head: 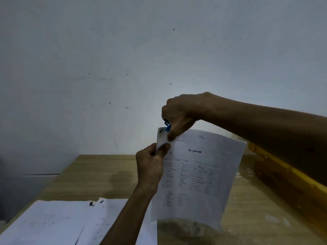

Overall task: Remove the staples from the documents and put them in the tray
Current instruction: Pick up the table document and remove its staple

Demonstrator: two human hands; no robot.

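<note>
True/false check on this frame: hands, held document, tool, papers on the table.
1. The left hand pinches the held document near its top corner. True.
2. The held document lies flat on the table. False: it is held up in the air, above the table.
3. The right hand grips a blue staple remover at the document's top corner. True.
4. The table holds no other papers. False: papers lie at its lower left.
</note>
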